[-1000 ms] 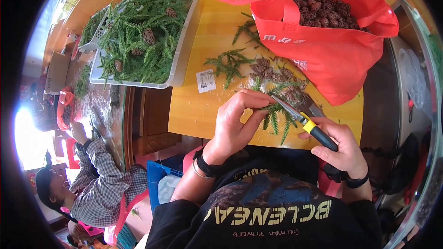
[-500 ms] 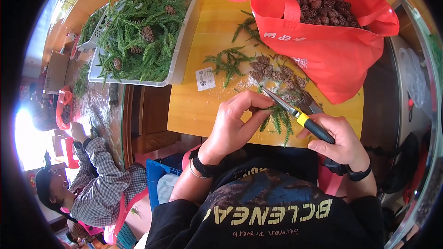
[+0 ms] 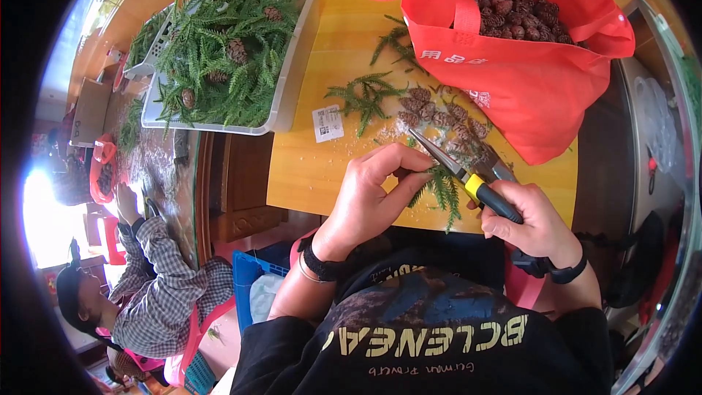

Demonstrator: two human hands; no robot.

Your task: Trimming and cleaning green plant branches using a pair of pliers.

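Note:
My left hand (image 3: 369,194) pinches a green conifer sprig (image 3: 441,189) at the front edge of the yellow wooden table (image 3: 307,168). Gripped in my right hand (image 3: 532,221) is a pair of long-nose pliers (image 3: 468,175) with black and yellow handles; the jaws point up-left, just above my left fingertips. Several small pine cones (image 3: 439,113) and loose green sprigs (image 3: 365,95) lie on the table just beyond the pliers.
A red fabric bag (image 3: 512,66) full of pine cones stands at the back right. A white tray (image 3: 289,80) heaped with green sprigs and cones sits at the back left. A small white label (image 3: 327,123) lies on the table. Another person in a checked shirt (image 3: 153,285) sits at lower left.
The pliers have tilted and their tip has swung left toward my left fingertips. My left hand has shifted slightly along the sprig.

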